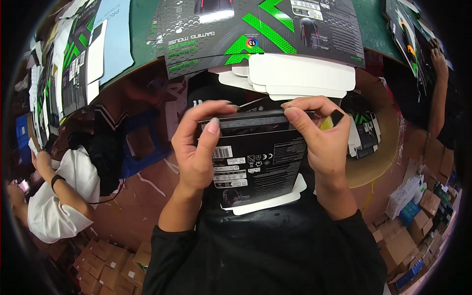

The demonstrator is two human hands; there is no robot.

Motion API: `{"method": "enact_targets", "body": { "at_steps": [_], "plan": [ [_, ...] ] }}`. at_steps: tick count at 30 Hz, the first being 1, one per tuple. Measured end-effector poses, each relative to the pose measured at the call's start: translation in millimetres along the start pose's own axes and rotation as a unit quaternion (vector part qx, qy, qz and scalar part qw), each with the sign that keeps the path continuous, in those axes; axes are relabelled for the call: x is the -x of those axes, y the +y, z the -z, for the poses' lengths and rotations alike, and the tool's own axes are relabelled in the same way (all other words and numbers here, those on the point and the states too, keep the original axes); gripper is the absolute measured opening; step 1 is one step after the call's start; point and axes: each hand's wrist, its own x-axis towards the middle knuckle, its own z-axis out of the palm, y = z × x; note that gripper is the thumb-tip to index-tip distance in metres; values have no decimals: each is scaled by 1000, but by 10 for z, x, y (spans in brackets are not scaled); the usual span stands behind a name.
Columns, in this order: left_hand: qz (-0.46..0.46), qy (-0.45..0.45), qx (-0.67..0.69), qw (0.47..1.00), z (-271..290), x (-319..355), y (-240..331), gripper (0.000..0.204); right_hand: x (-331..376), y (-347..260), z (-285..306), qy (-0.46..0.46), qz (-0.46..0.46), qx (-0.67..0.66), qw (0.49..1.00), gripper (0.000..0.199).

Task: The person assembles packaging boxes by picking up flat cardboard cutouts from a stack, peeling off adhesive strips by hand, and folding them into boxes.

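Note:
Held upright in front of my body is a black printed carton [258,169], its back panel with a barcode turned toward me. My left hand [194,150] grips its upper left corner, thumb on the near side and fingers over the top edge. On the upper right corner, my right hand [328,147] has its thumb along the top edge and fingers behind. A dark narrow strip runs along the carton's top between both thumbs. White flaps [268,201] stick out at its bottom end. By my right fingers show a yellow patch [326,123] and a small black piece [337,116], their kind unclear.
Flat printed cartons [206,46] lie on the green table [376,22], white flaps overhanging its edge. A large round cardboard bin [388,152] with cartons stands at right. People work on both sides. A blue stool [160,157] and brown boxes [110,260] are on the floor.

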Motion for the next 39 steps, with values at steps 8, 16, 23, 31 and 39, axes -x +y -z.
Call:
{"method": "enact_targets", "body": {
  "at_steps": [8,16,23,31,39],
  "plan": [
    [-184,-143,-65,970,187,30,-155,35,29,30,91,-46,-6,-109,993,9],
    [-192,-79,-79,975,195,108,-202,27,84,71,218,-129,93,-80,984,23],
    [-218,-105,-51,969,250,106,-226,19,182,35,232,-168,89,-54,980,17],
    [-203,-1,-16,979,74,196,-171,75,166,105,198,-114,134,27,984,25],
    [-198,-51,-32,978,192,260,-337,53,102,282,262,-118,237,0,964,22]
  ]
}}
